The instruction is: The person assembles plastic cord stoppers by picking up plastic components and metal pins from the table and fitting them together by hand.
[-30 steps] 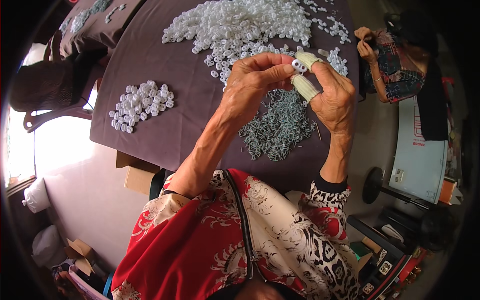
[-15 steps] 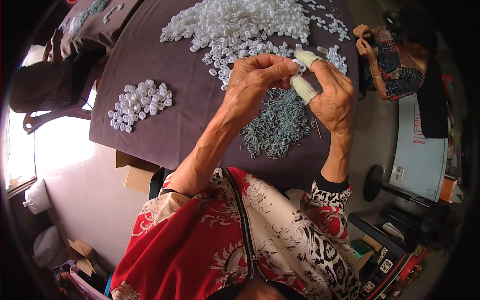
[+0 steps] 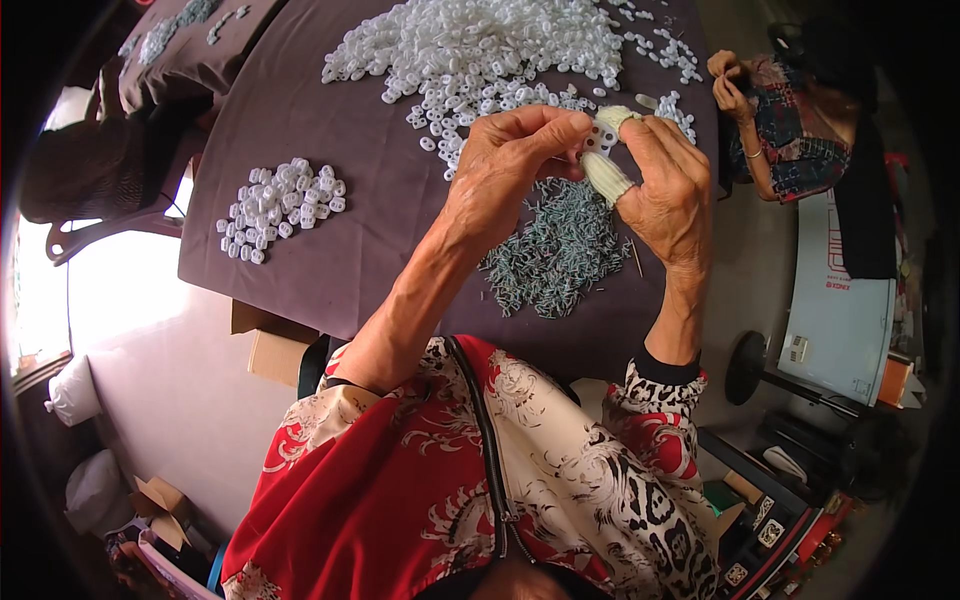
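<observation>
The small white plastic piece (image 3: 600, 138) sits raised above the desk (image 3: 400, 230), pinched between both hands over the far middle of the dark cloth; it is a flat little block with holes, and its long axis seems to run roughly up and away from the person, tilted a little to the right, though much of it is hidden by fingertips. The left hand (image 3: 515, 170) comes up from the lower middle on a bare forearm, wrist bent, knuckles toward the camera, its thumb and first fingers closed in a grip on the left edge of the piece. The right hand (image 3: 665, 190) rises from a patterned cuff, palm turned left, its thumb and forefinger wearing ribbed pale finger covers (image 3: 605, 175) and closed on the right side of the same piece; the other fingers curl loosely. Directly under the hands lies a heap of thin grey-green metal bits (image 3: 555, 260). Beyond the hands a large spread of white plastic pieces (image 3: 470, 50) covers the far part of the desk, and a smaller cluster of white pieces (image 3: 280, 208) lies well apart to the left. At the upper right, another person's hands (image 3: 730, 85) are drawn together beside the desk's edge
</observation>
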Demonstrator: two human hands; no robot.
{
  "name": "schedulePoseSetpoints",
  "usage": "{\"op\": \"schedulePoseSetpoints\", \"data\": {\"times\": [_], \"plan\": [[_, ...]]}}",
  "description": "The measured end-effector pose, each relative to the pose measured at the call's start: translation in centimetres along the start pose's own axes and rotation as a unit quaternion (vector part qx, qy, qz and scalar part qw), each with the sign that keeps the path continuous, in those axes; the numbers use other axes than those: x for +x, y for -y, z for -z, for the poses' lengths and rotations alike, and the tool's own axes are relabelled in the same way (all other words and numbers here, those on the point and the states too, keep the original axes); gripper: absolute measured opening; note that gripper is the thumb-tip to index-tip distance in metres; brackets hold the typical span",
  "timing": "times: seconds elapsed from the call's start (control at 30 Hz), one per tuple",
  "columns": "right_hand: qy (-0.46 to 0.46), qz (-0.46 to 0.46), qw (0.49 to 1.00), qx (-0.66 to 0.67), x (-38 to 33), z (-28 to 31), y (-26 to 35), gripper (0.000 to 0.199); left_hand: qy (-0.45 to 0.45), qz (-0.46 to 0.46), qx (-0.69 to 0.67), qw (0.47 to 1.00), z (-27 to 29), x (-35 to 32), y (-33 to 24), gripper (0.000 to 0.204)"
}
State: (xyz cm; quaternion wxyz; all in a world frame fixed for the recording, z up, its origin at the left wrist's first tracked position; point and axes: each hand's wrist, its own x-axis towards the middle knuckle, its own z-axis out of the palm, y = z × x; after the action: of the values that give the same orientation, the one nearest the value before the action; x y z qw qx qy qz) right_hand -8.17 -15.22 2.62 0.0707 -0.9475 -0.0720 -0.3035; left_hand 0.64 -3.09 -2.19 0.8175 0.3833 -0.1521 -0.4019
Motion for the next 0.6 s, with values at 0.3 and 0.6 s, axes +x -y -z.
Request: {"op": "schedulePoseSetpoints", "data": {"times": [0.3, 0.6], "plan": [[0.02, -0.029, 0.999, -0.013, 0.08, -0.29, 0.33, 0.032, -0.018, 0.007, 0.041, 0.999, 0.05, -0.07, 0.21, 0.017], [0.044, -0.032, 0.998, -0.003, 0.21, -0.07, 0.19, 0.033, 0.0, 0.001, 0.01, 1.0, 0.12, 0.02, 0.33, 0.016]]}}
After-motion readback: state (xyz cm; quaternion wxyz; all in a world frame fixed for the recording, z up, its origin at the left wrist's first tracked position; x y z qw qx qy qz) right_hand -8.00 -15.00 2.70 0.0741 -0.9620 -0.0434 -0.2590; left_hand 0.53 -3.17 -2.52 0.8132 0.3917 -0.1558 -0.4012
